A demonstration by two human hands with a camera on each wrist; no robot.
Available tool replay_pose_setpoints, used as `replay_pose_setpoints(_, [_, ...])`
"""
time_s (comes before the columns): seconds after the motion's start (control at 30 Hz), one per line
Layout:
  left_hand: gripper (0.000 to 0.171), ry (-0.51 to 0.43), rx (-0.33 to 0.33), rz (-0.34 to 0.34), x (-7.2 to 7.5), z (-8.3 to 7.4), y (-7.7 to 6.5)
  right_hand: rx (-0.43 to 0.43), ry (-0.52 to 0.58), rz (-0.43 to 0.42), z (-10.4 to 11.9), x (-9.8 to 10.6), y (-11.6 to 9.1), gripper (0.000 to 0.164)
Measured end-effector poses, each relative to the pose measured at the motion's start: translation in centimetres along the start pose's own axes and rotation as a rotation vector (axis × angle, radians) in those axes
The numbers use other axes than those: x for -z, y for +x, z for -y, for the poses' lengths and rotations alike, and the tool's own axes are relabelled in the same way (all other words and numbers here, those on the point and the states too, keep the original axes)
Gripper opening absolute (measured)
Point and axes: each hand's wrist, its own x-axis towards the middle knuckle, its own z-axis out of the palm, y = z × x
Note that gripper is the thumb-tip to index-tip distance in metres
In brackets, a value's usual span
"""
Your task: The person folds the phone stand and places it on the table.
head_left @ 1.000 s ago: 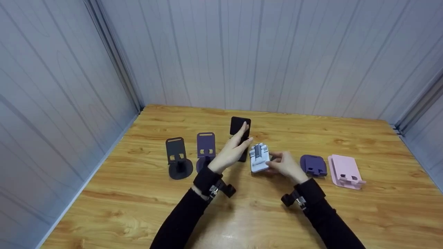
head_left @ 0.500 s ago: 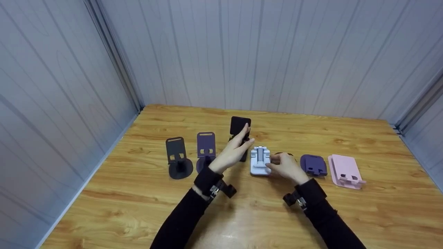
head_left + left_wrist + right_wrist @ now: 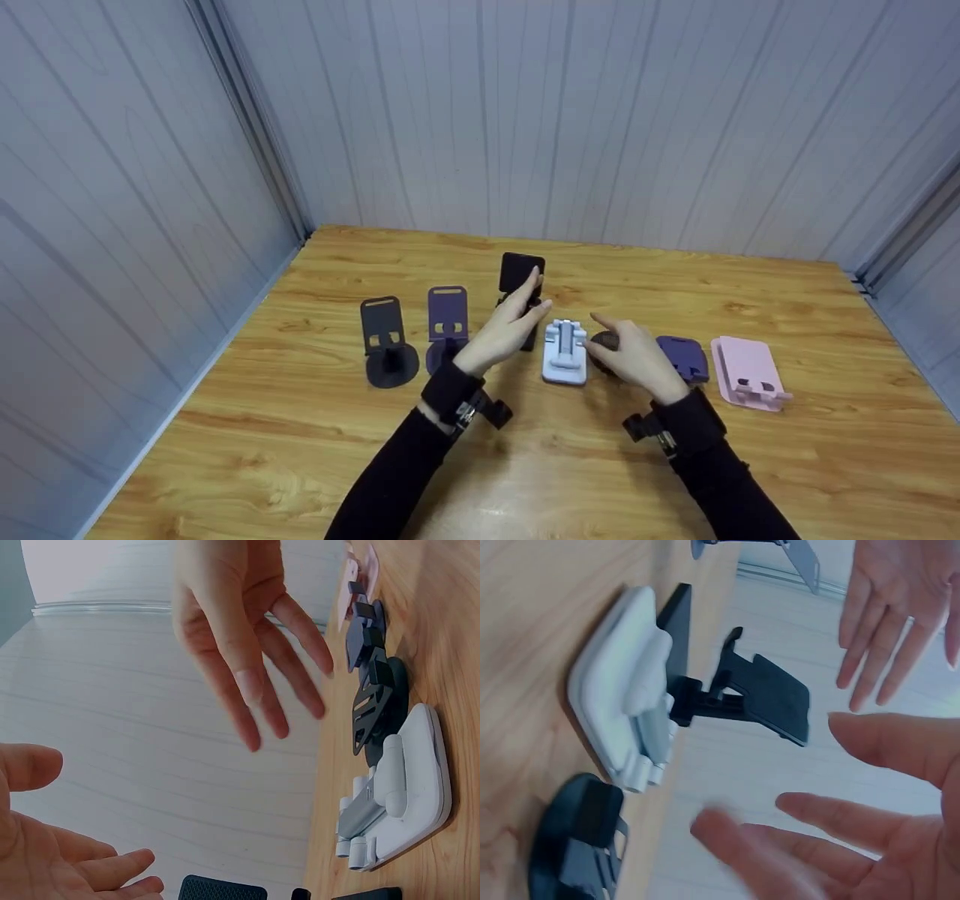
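A white phone stand (image 3: 565, 370) lies folded flat on the table between my hands. Just right of it, my right hand (image 3: 637, 356) hovers with fingers spread and holds nothing; the right wrist view shows that hand (image 3: 907, 832) apart from the stand. Under its fingers sits a dark folded stand (image 3: 604, 342), partly covered in the head view. My left hand (image 3: 496, 334) is held with straight fingers in front of an unfolded black phone stand (image 3: 517, 271), hiding part of it. In the right wrist view the left hand (image 3: 904, 611) is apart from that black stand (image 3: 769, 697).
On the left stand an unfolded dark grey phone stand (image 3: 381, 319) and an unfolded purple one (image 3: 448, 306), both on round bases. To the right lie a folded purple stand (image 3: 691, 358) and a folded pink one (image 3: 750, 364). Panelled walls (image 3: 525, 135) enclose the table (image 3: 300, 450).
The white stand was tilted in my right hand; it was set flat on the table and let go. My right hand has drawn back to the right. The left hand has barely moved.
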Motion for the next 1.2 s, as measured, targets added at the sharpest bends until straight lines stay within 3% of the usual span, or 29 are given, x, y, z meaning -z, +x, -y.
replay_pose_setpoints(0.27, [0.067,0.196,-0.037,-0.051,-0.3,0.3,0.1,0.043,-0.207,-0.084,-0.1,0.1,-0.7,0.07])
replay_pose_setpoints(0.47, [0.068,0.448,-0.093,-0.124,-1.0,0.7,0.5,0.027,-0.373,-0.139,-1.2,-0.4,-0.9,0.072])
replay_pose_setpoints(0.67, [0.068,0.721,-0.084,-0.186,-1.9,0.3,1.5,-0.001,-0.431,-0.136,-2.4,-0.1,-1.3,0.071])
replay_pose_setpoints(0.83, [0.067,0.846,-0.099,-0.263,-2.0,0.1,2.9,-0.012,-0.419,-0.131,-2.8,0.2,-1.3,0.071])
replay_pose_setpoints(0.97, [0.065,0.815,-0.062,-0.337,-1.3,0.4,3.8,-0.011,-0.412,-0.136,-2.9,0.1,-1.0,0.069])
replay_pose_setpoints(1.2, [0.069,0.494,-0.005,-0.355,-0.3,2.3,4.8,-0.011,-0.41,-0.133,-2.7,-0.1,-0.8,0.068])
